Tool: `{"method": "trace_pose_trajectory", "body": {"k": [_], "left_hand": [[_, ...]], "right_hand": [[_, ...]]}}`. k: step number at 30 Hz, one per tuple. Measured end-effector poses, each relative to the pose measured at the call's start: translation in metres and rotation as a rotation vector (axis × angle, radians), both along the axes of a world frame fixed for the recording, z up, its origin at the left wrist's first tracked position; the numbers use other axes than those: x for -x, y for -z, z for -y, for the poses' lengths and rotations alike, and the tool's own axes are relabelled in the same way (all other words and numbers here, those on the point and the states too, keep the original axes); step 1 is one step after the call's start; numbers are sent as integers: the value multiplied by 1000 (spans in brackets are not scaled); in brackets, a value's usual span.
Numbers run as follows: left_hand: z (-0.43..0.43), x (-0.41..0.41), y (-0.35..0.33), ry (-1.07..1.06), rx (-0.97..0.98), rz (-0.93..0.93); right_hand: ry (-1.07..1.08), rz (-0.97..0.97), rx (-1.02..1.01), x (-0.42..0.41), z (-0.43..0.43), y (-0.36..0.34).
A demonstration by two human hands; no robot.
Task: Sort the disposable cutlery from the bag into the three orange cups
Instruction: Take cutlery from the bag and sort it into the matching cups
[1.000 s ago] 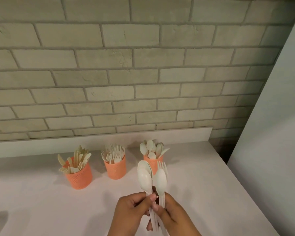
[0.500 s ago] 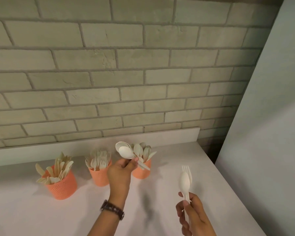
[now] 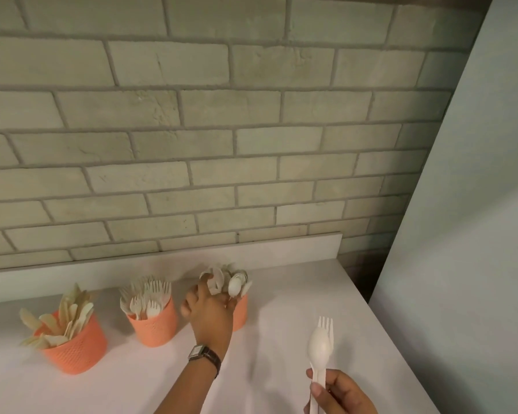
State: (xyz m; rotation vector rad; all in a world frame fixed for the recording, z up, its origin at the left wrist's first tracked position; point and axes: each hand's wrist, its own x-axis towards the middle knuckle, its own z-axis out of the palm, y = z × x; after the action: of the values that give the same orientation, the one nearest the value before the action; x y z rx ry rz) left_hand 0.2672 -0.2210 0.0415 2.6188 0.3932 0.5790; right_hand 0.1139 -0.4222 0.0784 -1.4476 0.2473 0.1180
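On the surface [image 3: 281, 339], the knife cup [image 3: 74, 345] and fork cup [image 3: 153, 324] stand filled, one kind in each. The left hand [image 3: 211, 312] reaches over the spoon cup [image 3: 241, 315], fingers among the spoon bowls, likely delivering spoons. Blur hides whether its grip pinches any or hangs loose. The right hand [image 3: 338, 395] holds back near the body, its grip clamped on the handles of a spoon [image 3: 320, 343] and a fork [image 3: 326, 322], presumably awaiting sorting.

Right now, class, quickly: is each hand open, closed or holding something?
Left hand: at the cup of spoons; grip cannot be told.
Right hand: holding a spoon and a fork.
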Motion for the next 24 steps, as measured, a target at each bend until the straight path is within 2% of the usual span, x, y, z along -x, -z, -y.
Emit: {"method": "trace_pose_trajectory", "body": {"k": [6, 10, 17, 21, 24], "left_hand": [[-8, 4, 5, 35, -126, -24], [-20, 19, 1, 90, -66, 0], [-32, 92, -28, 141, 326, 192], [-46, 135, -41, 171, 555, 181], [-59, 159, -47, 141, 638, 154]], "right_hand": [[4, -34, -49, -6, -5, -7], [-17, 13, 9, -9, -16, -5], [-51, -78, 2, -16, -40, -2], [-10, -16, 124, -31, -53, 2], [-10, 42, 176, -54, -62, 0]]}}
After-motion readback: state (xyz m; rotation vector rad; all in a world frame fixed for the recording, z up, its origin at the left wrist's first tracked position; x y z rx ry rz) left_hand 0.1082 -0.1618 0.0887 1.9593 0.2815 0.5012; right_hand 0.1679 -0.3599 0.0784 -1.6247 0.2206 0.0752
